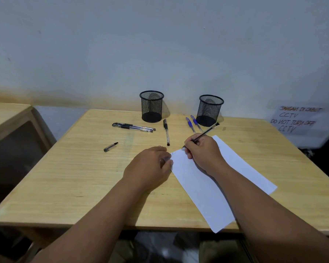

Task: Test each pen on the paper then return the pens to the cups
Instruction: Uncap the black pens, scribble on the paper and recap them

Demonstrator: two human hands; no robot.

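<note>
Right grip (201, 150): closed on pen (203, 134), tip on paper (207, 185) at centre frame.
Pen axis: slants to upper right, toward right cup (210, 110).
Left grip (150, 164): flat, pinning paper's edge.

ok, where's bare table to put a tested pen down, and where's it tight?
Free: near-left table, bounded by the loose cap, left hand and front edge; also far-right, between right cup and paper. Crowded: the strip before both cups, with two black pens, a single black pen and two blue pens.
</note>
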